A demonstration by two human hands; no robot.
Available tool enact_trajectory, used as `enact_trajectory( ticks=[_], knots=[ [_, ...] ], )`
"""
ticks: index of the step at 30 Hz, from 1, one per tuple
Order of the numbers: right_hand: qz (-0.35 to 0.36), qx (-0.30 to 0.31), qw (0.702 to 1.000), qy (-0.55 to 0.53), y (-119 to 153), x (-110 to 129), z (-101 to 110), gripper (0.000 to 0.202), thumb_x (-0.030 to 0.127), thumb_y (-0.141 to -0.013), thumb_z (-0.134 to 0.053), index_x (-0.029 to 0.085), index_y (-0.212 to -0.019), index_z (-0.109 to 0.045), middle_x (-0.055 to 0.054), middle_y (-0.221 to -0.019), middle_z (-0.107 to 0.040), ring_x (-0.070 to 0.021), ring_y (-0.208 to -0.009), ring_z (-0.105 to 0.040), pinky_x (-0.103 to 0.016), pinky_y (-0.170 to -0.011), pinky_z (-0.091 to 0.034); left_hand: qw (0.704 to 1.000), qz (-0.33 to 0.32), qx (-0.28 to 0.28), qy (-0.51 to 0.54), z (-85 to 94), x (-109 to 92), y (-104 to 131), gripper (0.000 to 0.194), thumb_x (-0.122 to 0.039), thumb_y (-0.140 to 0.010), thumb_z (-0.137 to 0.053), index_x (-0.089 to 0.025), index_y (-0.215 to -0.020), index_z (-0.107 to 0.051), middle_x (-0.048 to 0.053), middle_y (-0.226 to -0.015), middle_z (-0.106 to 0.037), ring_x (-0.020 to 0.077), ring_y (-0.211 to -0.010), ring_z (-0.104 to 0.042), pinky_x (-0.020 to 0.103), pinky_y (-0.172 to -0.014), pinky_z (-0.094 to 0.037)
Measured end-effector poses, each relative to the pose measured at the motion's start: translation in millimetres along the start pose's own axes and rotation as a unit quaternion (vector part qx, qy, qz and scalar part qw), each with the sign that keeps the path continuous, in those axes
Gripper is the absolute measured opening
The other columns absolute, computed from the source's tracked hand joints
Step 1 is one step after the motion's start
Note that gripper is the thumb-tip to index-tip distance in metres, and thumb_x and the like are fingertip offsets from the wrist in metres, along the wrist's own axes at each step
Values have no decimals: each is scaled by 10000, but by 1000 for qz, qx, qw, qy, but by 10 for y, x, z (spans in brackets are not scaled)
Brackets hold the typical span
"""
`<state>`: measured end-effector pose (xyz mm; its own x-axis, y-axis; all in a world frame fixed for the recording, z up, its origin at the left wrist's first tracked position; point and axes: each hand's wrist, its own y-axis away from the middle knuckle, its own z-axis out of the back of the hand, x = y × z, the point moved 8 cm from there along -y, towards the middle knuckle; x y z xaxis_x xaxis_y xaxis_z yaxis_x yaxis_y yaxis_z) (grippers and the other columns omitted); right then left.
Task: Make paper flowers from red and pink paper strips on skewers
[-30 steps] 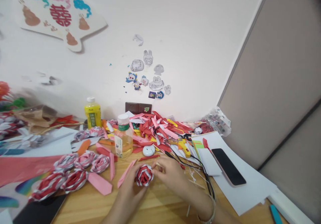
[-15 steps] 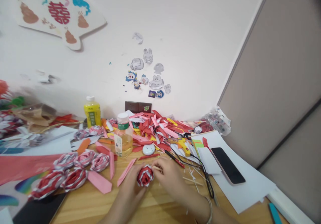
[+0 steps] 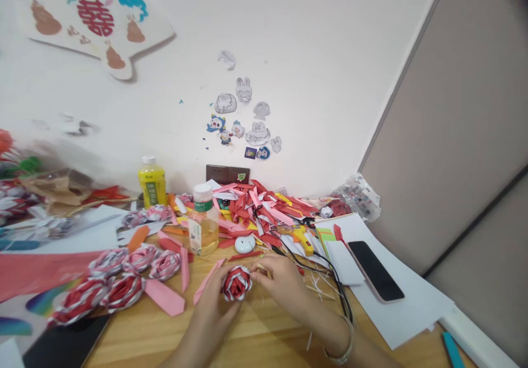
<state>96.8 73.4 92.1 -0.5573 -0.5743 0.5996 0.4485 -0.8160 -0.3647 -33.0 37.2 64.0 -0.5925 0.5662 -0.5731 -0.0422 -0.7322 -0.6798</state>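
Note:
A red paper rose with white petal edges (image 3: 236, 283) sits in my left hand (image 3: 215, 296), whose fingers and thumb curl round its left side and underside. My right hand (image 3: 275, 280) is at the rose's right edge, thumb and fingers pinched on a short, thin wooden stick (image 3: 261, 268). Whether the stick's tip touches the petals I cannot tell. Left of my left hand lies a folded pink paper strip (image 3: 209, 281). Several finished paper roses (image 3: 124, 293), red-white and pink-white, are grouped farther left.
Behind my hands stand a tea bottle (image 3: 203, 222) and a yellow drink bottle (image 3: 152, 184). A heap of folded strips (image 3: 256, 208) lines the wall. To the right are a yellow glue gun (image 3: 303, 240), its black cable (image 3: 340, 291), white paper and a phone (image 3: 376, 271).
The rose has turned in my left hand, its face now more toward the camera, and moved slightly up and left. My right hand has shifted slightly, still pinching the stick.

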Motion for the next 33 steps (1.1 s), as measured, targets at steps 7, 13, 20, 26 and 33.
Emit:
enact_trajectory(
  ticks=[7, 13, 20, 26, 33],
  knots=[
    [42, -29, 995, 80, 36, 152, 17, 130, 133, -852, -561, 178, -769, -651, -21, -780, -644, -151, -740, -575, -238, -655, -379, 1000, 10, 8, 20, -11, 2, 13, 312, -209, -745, -552, -209, -1057, -540, 84, -1009, -683, 257, -944, -650, 424, -836, -536],
    [-31, -42, 998, -27, 18, 22, -17, 148, 80, -791, -570, 169, -684, -620, 14, -685, -613, -120, -662, -539, -206, -598, -353, 1000, 6, 17, 14, -55, 60, 60, 340, -223, -751, -568, -201, -1087, -520, 94, -1022, -676, 261, -959, -647, 449, -859, -522],
    [-57, 7, 998, -34, -5, -72, -40, 130, 151, -764, -582, 168, -635, -590, 41, -604, -543, -98, -573, -458, -197, -530, -293, 999, 4, 36, 28, -69, 17, 36, 332, -195, -748, -583, -201, -1077, -534, 84, -1010, -678, 244, -925, -658, 374, -787, -557],
    [-40, -7, 999, 27, -3, -7, 8, 123, 141, -750, -584, 166, -633, -559, 42, -613, -521, -97, -592, -448, -205, -544, -261, 994, 14, 93, 62, -181, 19, 68, 342, -152, -775, -560, -215, -1107, -508, 89, -1049, -654, 237, -977, -631, 373, -826, -539],
    [-39, -28, 997, 59, -4, 36, 13, 203, 109, -754, -567, 159, -574, -486, 38, -611, -489, -100, -601, -422, -218, -539, -232, 990, 35, 112, 83, -243, 94, 121, 372, -128, -791, -518, -224, -1149, -482, 100, -1097, -624, 245, -1022, -602, 409, -868, -516]
  ],
)
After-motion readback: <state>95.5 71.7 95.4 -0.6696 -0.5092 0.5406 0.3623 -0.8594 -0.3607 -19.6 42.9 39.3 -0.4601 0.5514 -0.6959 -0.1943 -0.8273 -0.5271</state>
